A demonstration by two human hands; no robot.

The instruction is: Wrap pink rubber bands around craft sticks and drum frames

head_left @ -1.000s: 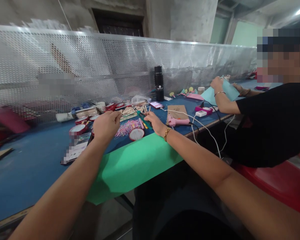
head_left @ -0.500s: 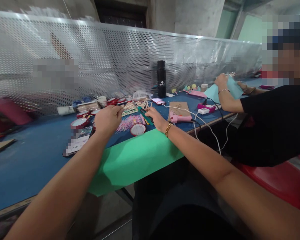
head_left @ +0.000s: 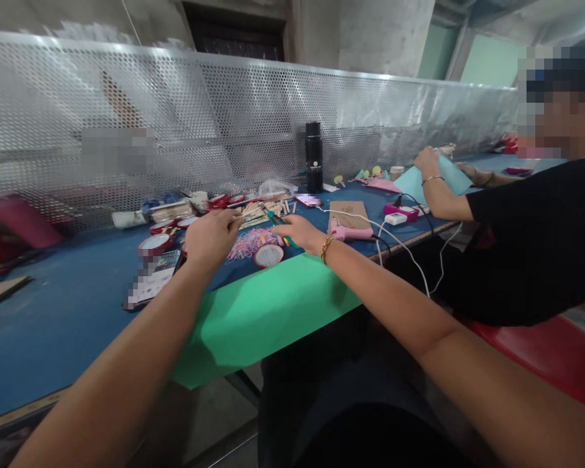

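My left hand [head_left: 208,235] is raised over the table with thumb and fingers pinched together. Whatever sits in that pinch is too small to make out against the pale wooden sticks [head_left: 286,207] behind it. Wrapped in my right hand [head_left: 299,233] is a green-and-black utility knife [head_left: 272,215], its tip pointing up and left toward my left fingertips. Beneath and between the hands lie a heap of pink and purple paper shreds [head_left: 246,246] and a roll of tape [head_left: 268,255]. A green sheet [head_left: 273,318] hangs over the table's front edge below my wrists.
A phone [head_left: 155,279] lies left of my left forearm. To the right are a pink glue gun [head_left: 350,230] on brown card [head_left: 347,209], white cables and a power strip [head_left: 409,212]. A black bottle [head_left: 314,159] stands behind; a co-worker [head_left: 526,240] handles light-blue paper [head_left: 419,180].
My right hand has shifted slightly left and turned with the utility knife, so less of its handle shows. The left hand stays almost in place. The view has tilted a little.
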